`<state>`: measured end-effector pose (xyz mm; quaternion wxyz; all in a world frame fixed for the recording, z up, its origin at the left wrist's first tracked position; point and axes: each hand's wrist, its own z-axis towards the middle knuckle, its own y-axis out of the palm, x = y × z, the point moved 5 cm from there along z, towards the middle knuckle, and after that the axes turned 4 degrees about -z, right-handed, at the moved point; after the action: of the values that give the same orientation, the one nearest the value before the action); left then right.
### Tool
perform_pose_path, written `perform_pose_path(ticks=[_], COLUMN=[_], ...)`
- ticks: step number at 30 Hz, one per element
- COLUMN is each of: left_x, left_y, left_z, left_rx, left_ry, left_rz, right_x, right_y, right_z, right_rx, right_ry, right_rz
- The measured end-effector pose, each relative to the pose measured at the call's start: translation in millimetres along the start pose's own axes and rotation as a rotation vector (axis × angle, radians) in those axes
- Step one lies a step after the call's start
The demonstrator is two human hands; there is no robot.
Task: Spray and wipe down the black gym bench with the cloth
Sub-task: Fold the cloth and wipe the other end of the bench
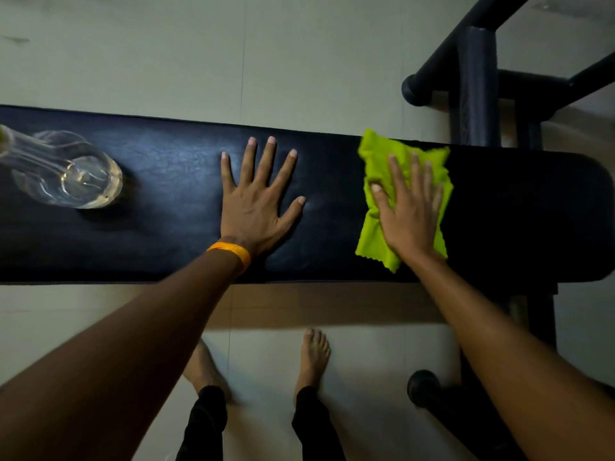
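Nearest the camera, two bare feet (312,357) are seen on the pale floor (359,377), on the near side of the bench (166,234), with black trouser legs (203,424) above the ankles. A dark frame foot (424,387) of the bench is seen on the floor to the right of the feet.

The bench is stretched across the view from left to right, its black padded top lit with a faint sheen. Near the middle of the bench, the left hand (256,201) is laid flat on the pad, fingers released and spread wide, nothing grasped; an orange band (233,254) is worn at the wrist. Toward the right end of the bench, the right hand (409,211) is pressed palm-down on the green cloth (376,161), fingers extended and slightly blurred, the cloth held flat against the pad rather than clenched. The cloth is spread under and around the hand.

Toward the left end of the bench, a clear bottle (70,171) is placed on the pad, well apart from both hands; its top is cut off by the picture edge.

Beyond the bench at its right end, dark frame tubes (476,88) are seen above the floor.
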<state>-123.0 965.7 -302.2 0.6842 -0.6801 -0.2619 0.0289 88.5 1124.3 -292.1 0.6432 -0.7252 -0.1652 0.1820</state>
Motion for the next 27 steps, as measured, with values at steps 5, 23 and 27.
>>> perform_pose_path(ticks=[5, 23, 27], left_x=[-25.3, -67.6, -66.4], left_y=[-12.9, -22.1, -22.0], left_z=[-18.6, -46.8, -46.4], left_rx=[-0.044, 0.001, 0.006], left_ry=[-0.034, -0.106, -0.111], left_rz=[0.045, 0.079, 0.072], right_x=[-55.7, -172.4, -97.9], right_y=[11.4, 3.3, 0.0], right_z=[-73.1, 6.2, 30.7], right_rx=[0.02, -0.039, 0.03], right_ry=[0.091, -0.533, -0.301], right_rz=[0.02, -0.043, -0.027])
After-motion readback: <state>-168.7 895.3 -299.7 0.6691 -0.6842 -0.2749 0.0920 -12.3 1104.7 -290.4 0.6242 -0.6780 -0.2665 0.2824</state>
